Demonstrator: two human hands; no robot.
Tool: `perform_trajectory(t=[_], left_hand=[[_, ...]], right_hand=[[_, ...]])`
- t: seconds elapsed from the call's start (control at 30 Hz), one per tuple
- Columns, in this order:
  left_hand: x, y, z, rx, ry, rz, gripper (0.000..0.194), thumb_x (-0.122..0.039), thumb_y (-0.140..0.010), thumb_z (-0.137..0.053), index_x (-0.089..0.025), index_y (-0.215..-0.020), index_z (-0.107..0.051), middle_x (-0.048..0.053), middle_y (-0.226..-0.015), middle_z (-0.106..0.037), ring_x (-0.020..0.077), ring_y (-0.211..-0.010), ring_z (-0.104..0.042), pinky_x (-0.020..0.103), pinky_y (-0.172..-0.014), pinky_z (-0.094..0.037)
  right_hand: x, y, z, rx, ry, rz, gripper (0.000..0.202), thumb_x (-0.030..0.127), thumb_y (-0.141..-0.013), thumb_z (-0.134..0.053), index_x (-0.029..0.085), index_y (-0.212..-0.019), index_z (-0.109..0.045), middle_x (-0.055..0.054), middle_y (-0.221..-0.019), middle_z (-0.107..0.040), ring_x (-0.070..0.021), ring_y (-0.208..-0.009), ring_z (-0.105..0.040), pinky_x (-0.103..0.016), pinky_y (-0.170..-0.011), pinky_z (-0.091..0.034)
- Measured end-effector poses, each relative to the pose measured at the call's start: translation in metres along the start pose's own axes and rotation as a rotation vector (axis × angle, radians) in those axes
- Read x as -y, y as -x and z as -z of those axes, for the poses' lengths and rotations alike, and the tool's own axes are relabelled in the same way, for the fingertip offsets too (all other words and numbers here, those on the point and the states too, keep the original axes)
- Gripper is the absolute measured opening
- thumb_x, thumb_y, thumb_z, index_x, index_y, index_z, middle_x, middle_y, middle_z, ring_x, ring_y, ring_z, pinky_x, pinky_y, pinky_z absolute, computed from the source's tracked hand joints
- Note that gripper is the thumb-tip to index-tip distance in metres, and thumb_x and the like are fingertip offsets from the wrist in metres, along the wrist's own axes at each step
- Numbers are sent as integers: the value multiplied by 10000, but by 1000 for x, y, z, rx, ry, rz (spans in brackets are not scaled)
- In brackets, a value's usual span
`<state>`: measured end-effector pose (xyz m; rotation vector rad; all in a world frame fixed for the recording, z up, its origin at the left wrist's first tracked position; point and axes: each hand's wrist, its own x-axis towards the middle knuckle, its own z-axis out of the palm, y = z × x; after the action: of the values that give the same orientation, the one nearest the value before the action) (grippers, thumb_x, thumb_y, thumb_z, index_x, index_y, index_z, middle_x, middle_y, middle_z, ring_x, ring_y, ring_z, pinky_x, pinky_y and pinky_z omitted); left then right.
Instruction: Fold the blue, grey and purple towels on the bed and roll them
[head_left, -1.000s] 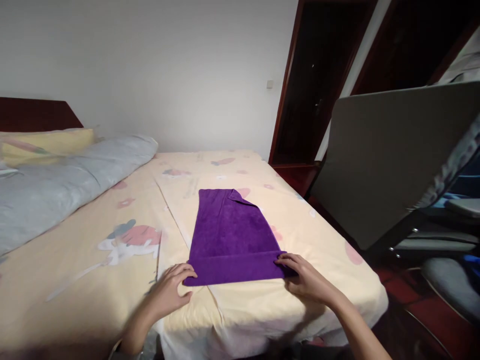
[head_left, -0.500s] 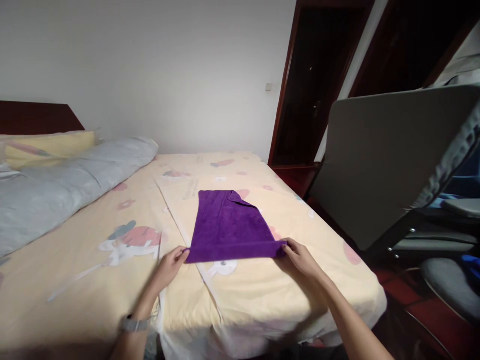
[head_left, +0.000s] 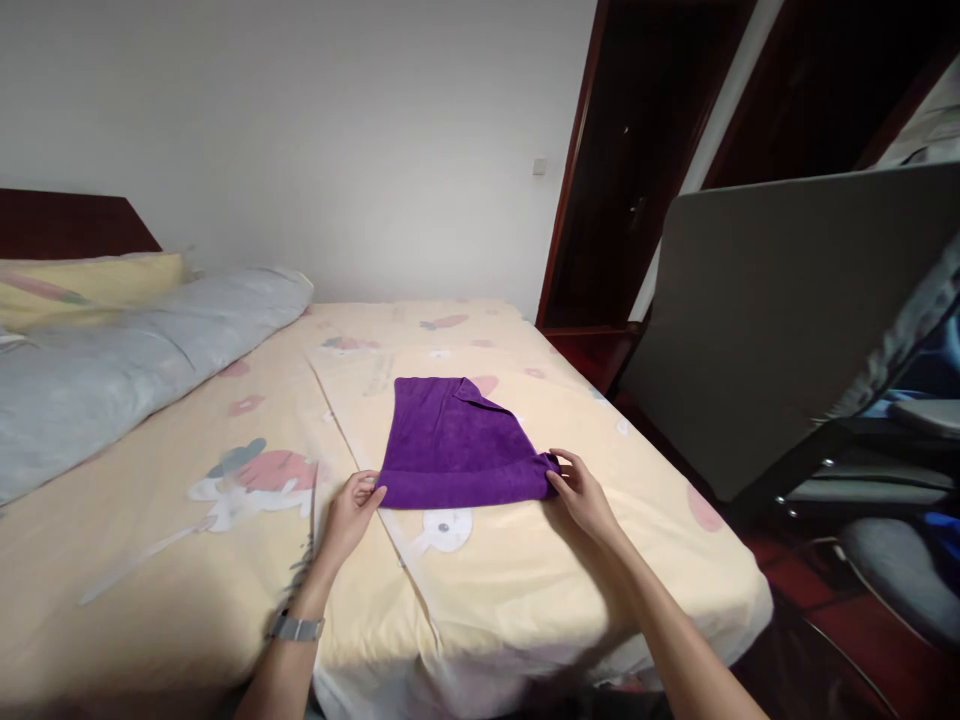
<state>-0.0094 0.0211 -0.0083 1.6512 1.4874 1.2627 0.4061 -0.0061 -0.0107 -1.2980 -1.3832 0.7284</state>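
A purple cloth [head_left: 457, 435] lies on the bed, its near edge turned over into a thick band and its far right corner folded inward. My left hand [head_left: 356, 510], with a metal watch on the wrist, pinches the left end of that band. At the band's right end, my right hand [head_left: 581, 490] grips the bunched cloth between thumb and fingers. Both hands rest close to the patterned yellow bed sheet [head_left: 525, 590].
A rolled grey-white quilt [head_left: 150, 345] and a yellow pillow [head_left: 97, 285] lie at the left, by a dark headboard [head_left: 75, 225]. Right of the bed stands a large grey panel [head_left: 787, 310]. A dark door [head_left: 630, 170] is behind.
Both hands have moved slightly away from me with the cloth's near edge, which is now turned over farther. My right hand has also shifted a little left.
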Motion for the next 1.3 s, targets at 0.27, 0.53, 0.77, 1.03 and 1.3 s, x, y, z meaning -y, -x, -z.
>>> perform_trajectory(t=[0.27, 0.53, 0.77, 1.03, 1.3], left_hand=[[-2, 0, -2, -48, 2, 33, 287, -412, -742, -620, -193, -926, -641, 44, -835, -698, 187, -770, -701, 264, -677, -534], [-11, 6, -1, -70, -96, 58, 192, -385, -719, -588, -209, -787, -624, -22, -635, -637, 150, -600, -629, 208, -556, -445], [-26, 15, 4, -78, -303, -18, 213, -419, -798, -569, -229, -863, -638, -19, -689, -652, 148, -609, -620, 212, -578, -437], [-24, 40, 28, -94, -512, -70, 165, -315, -817, -500, -235, -823, -644, 7, -762, -661, 155, -634, -624, 237, -625, -456], [-28, 58, 2, 79, -423, -36, 250, -494, -819, -594, -263, -909, -627, 0, -656, -685, 208, -647, -680, 262, -593, -468]], right_hand=[[0, -8, -7, -70, 127, 17, 435, 442, -919, -488, 244, -1306, -475, -110, -1073, -687, -238, -840, -690, -344, -717, -549], [7, -5, -2, 14, 360, -1, 390, 422, -912, -470, 263, -1266, -502, -52, -894, -695, -232, -774, -677, -311, -676, -502], [20, 1, 6, 75, 419, 33, 419, 437, -879, -558, 265, -1259, -518, -69, -993, -693, -259, -862, -668, -341, -742, -510], [13, 25, 29, 149, 479, 48, 341, 362, -867, -566, 283, -1198, -562, -59, -1123, -691, -270, -996, -661, -363, -848, -505], [1, 28, 32, 110, 434, -77, 371, 399, -898, -513, 264, -1243, -532, -76, -1053, -706, -267, -935, -686, -365, -775, -530]])
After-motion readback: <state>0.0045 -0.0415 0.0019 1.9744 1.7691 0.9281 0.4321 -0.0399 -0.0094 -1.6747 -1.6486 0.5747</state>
